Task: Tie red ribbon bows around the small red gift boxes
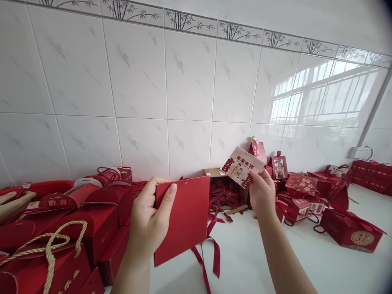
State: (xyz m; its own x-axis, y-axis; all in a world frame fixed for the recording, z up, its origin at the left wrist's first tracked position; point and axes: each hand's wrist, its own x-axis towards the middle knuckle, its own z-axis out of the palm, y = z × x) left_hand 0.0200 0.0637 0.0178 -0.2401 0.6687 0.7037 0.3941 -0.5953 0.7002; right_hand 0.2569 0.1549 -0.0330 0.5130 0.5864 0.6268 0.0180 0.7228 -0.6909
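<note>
My left hand grips a flat red card, thumb across its face. A small metal eyelet sits near the card's top edge. In my right hand, a pale printed card with red characters and a drawn couple is pinched at its right corner and tilted. The two cards are apart. A dark red ribbon trails below the red card's right side; whether it is attached there I cannot tell. Behind the cards stands a cardboard box, with a heap of red ribbons in and before it.
Red gift boxes crowd the left, one with a twisted cream cord. Another person's hand shows at the left edge. Several small gift boxes stand on the right of the white tabletop, against a tiled wall.
</note>
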